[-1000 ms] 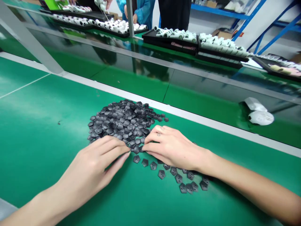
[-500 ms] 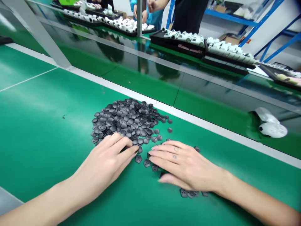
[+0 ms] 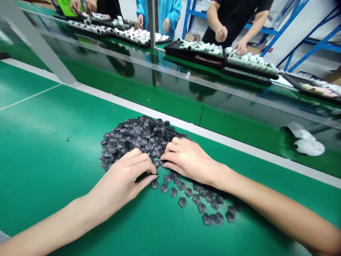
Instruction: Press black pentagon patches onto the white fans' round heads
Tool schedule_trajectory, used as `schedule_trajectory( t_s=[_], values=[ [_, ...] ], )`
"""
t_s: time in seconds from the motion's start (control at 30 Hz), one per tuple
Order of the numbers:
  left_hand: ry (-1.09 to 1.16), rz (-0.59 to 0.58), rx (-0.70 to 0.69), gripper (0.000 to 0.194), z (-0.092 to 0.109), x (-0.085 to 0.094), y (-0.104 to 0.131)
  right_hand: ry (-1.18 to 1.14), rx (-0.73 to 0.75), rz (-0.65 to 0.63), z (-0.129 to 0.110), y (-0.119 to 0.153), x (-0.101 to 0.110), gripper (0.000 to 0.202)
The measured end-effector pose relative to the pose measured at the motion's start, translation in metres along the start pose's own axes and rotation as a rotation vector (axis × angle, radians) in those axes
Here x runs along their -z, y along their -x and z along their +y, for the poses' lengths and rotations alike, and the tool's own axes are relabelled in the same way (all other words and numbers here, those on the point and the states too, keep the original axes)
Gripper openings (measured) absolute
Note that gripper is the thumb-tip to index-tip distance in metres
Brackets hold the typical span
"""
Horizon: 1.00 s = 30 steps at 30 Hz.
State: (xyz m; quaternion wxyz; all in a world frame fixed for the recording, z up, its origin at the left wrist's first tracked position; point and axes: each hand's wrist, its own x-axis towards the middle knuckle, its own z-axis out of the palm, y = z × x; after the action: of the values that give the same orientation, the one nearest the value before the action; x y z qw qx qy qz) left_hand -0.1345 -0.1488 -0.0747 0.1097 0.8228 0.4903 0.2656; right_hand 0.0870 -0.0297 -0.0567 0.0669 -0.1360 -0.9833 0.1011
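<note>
Left hand (image 3: pixel 128 173) and right hand (image 3: pixel 191 160) apparently pick at black pieces (image 3: pixel 141 133); either grip's hold I can't tell; next wants delicacy.

Charcoal pieces (image 3: pixel 135 133), green tabletop (image 3: pixel 53 142), distant parts (image 3: pixel 202 47) perhaps mint

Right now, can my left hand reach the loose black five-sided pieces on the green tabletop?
Probably yes: your left hand is beside the nearest loose black pieces, with nothing standing between. Your right hand, at the edge of the black pile, may crowd some others.
</note>
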Motion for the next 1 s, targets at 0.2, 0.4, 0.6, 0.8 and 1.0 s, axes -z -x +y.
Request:
schedule_trajectory(
  t_s=[0.2,0.4,0.6,0.8,1.0],
  values=[
    [-0.12,0.013,-0.163,0.022,0.009,0.0,-0.004,-0.042,-0.017,-0.001,0.002,0.005,0.003,0.015],
    [-0.229,0.026,-0.103,0.019,0.001,0.007,-0.009,-0.111,-0.041,0.009,0.003,0.006,0.006,0.006],
    [-0.289,-0.055,-0.071,0.01,-0.01,0.005,-0.019,-0.18,-0.051,0.0,0.006,0.004,0.009,0.007],
    [-0.123,-0.109,0.011,0.003,-0.016,0.006,-0.021,-0.197,-0.065,-0.022,0.004,0.005,0.011,0.003],
    [-0.023,-0.203,0.144,0.006,-0.011,0.006,-0.031,-0.331,-0.123,-0.012,0.006,0.004,0.012,0.011]
  ],
)
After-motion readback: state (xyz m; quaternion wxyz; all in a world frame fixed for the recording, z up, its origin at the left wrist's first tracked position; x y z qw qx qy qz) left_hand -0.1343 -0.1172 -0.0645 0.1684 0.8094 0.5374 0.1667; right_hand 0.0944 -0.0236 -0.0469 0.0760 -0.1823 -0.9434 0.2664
